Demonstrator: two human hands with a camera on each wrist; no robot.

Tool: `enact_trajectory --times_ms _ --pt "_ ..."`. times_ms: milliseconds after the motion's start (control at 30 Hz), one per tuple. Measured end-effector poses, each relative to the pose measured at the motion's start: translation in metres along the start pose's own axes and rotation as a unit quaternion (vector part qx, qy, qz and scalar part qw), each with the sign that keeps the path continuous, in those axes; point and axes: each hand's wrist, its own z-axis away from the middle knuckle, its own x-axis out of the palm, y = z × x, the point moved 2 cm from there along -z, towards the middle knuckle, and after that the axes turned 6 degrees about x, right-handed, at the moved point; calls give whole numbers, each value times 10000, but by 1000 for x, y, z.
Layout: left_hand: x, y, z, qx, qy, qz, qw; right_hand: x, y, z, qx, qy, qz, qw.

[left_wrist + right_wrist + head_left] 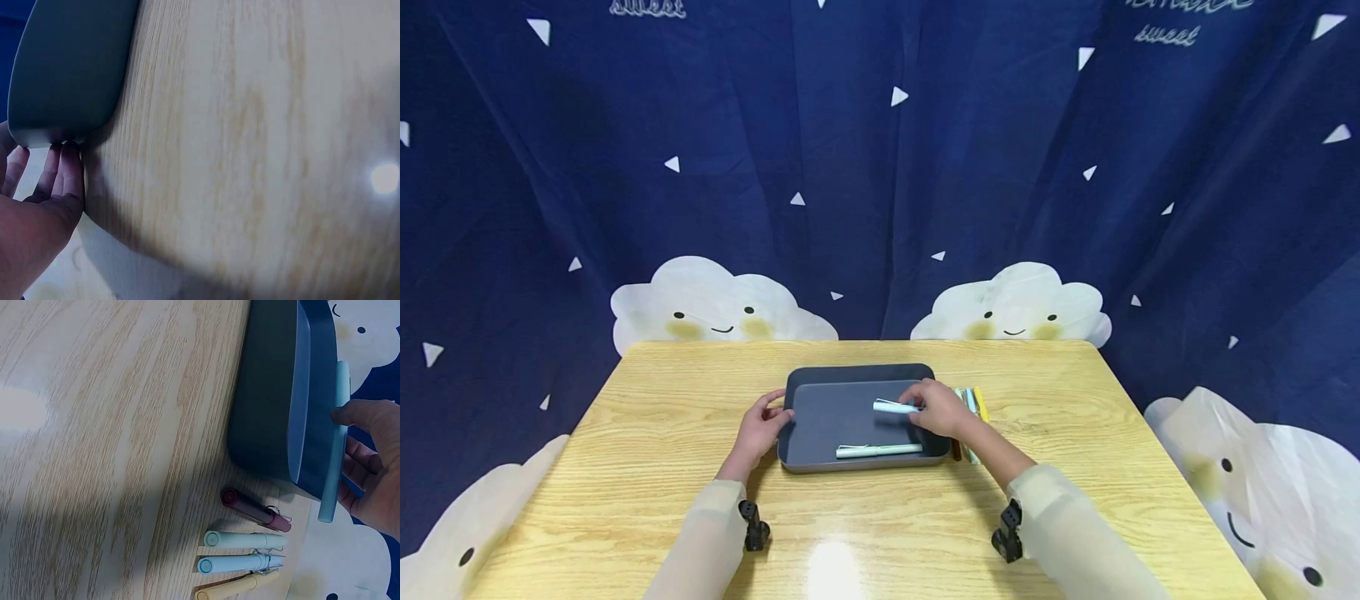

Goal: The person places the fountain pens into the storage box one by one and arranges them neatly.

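Note:
A dark grey rectangular tray sits on the wooden table. At its left end my left hand holds the wall, the thumb over the rim and the fingers against the outside, as the left wrist view shows of the fingers. Over the tray's right part, my right hand pinches a pale blue pen between thumb and fingers. A pale mint pen with a clip lies inside along the tray's near side.
Beside the tray's right end several pens lie in a row: a dark red pen, a mint pen, a light blue pen and a yellow pen. A dark blue curtain with cloud prints hangs behind the table.

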Motion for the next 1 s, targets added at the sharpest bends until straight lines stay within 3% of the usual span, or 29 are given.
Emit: enact_trajectory --times_ms 1000 --pt "-1 1 1 96 49 -61 9999 23 -20 -2 -353 -184 32 9992"
